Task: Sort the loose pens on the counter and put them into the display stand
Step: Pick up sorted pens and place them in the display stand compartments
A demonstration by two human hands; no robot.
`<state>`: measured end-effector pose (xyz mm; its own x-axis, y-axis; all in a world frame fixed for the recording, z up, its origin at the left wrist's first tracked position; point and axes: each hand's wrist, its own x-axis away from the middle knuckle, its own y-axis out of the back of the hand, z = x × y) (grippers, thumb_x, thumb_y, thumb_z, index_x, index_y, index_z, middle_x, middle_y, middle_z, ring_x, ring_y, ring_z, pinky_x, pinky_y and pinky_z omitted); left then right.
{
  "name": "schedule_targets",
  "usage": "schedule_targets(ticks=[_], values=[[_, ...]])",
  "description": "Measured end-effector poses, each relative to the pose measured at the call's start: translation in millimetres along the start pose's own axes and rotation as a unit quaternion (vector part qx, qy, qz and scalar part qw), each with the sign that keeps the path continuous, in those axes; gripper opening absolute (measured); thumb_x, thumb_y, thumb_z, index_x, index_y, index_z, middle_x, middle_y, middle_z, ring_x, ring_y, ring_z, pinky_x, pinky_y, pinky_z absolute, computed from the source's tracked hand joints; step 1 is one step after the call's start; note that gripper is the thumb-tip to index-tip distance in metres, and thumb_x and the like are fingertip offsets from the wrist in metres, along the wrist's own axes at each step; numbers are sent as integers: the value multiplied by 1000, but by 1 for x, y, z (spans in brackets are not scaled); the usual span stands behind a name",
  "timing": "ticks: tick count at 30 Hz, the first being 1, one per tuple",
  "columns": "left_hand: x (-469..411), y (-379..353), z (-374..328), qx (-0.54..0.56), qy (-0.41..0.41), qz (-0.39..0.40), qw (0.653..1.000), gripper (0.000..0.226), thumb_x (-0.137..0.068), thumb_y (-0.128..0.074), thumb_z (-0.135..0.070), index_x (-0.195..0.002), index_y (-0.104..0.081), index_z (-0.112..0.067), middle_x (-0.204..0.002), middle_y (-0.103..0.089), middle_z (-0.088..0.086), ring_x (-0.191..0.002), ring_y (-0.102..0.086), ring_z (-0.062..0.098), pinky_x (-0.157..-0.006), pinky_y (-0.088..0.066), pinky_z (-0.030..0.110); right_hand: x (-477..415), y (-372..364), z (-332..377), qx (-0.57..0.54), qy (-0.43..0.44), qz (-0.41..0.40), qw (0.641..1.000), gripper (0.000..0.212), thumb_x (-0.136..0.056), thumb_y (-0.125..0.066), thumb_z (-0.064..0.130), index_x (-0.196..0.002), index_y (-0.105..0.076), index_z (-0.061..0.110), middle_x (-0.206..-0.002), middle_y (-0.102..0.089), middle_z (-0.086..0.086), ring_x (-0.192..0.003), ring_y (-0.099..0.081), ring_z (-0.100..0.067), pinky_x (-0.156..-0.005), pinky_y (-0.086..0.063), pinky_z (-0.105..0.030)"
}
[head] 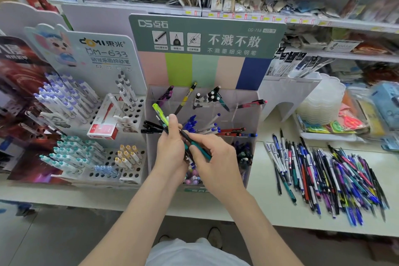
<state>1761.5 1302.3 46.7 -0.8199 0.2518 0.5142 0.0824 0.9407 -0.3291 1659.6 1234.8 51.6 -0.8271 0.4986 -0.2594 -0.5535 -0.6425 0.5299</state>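
A clear tiered display stand [248,114] with a green header sits mid-counter, its compartments holding pens grouped by kind. In front of it, my left hand [170,153] grips a small bunch of pens, a lime-green pen [159,112] sticking up from the fist. My right hand [213,162] pinches a teal-and-black pen [199,149] lying across that bunch. A big heap of loose pens [328,177] in blue, black, red and teal lies on the white counter to the right.
A white peg-hole pen rack [133,112] with purple, teal and yellow capped pens stands left of the stand, a red-and-white box [103,123] on it. Stacked clear trays [321,101] and packaged goods sit at the right. Stocked shelves run behind.
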Motion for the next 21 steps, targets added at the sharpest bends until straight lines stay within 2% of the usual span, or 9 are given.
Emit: schedule_targets(ticks=[2,3,7,10,13,17,19,21], values=[[-1,-7,0,20,-3,-1,1000,48,-104,-54,-64,-99,-60,-17,-79,-63,1,-76,-61,20,-79,-56,40,1,1,-2,-21,-10,-1,1000,40,-99,-71,11,-136,-72,27,-120,-74,15,-115,-66,-4,-100,-55,-32],[-1,-10,1,24,-6,0,1000,47,-105,-53,-63,-99,-60,-17,-77,-63,0,-74,-61,18,-78,-56,39,1,2,-4,-30,-18,-2,999,40,-100,-70,12,-137,-72,28,-120,-74,16,-115,-67,-4,-99,-55,-30],[0,-16,-3,11,-22,13,1000,46,-107,-51,-60,-102,-57,-15,-69,-55,-2,-62,-55,15,-63,-50,34,1,11,-11,-53,-63,-18,996,30,-104,-68,20,-133,-74,27,-111,-76,19,-106,-69,-1,-91,-56,-23],[0,-17,-4,-5,-46,44,998,42,-109,-48,-57,-103,-49,-15,-66,-42,-5,-57,-37,13,-57,-36,31,1,21,-11,-83,-111,-89,986,19,-100,-73,22,-117,-77,29,-82,-73,17,-81,-71,-6,-71,-51,-17],[1,-13,-1,-52,-84,66,993,40,-108,-50,-54,-105,-45,-15,-68,-35,-6,-57,-31,12,-54,-33,30,-3,31,-13,-105,-161,-133,972,13,-94,-79,24,-102,-79,34,-71,-69,13,-66,-64,-9,-63,-49,-22],[1,-8,2,-114,-132,81,981,39,-103,-62,-52,-99,-50,-16,-69,-40,-5,-63,-37,16,-66,-38,42,-13,48,-8,-88,-185,-22,978,26,-95,-69,16,-108,-83,35,-86,-78,15,-67,-66,-4,-64,-53,-22],[2,-6,1,-148,-153,83,974,49,-93,-69,-61,-91,-53,-16,-69,-46,-3,-66,-43,19,-68,-40,42,-16,57,-2,-29,-144,10,989,21,-96,-70,20,-104,-84,33,-88,-77,19,-77,-71,-2,-71,-58,-22],[4,-5,-1,-171,-172,89,966,56,-83,-76,-67,-88,-56,-15,-69,-54,-3,-69,-52,19,-67,-45,39,-18,64,5,22,-96,17,995,9,-92,-76,26,-92,-84,31,-76,-74,21,-75,-70,-1,-71,-57,-19]])
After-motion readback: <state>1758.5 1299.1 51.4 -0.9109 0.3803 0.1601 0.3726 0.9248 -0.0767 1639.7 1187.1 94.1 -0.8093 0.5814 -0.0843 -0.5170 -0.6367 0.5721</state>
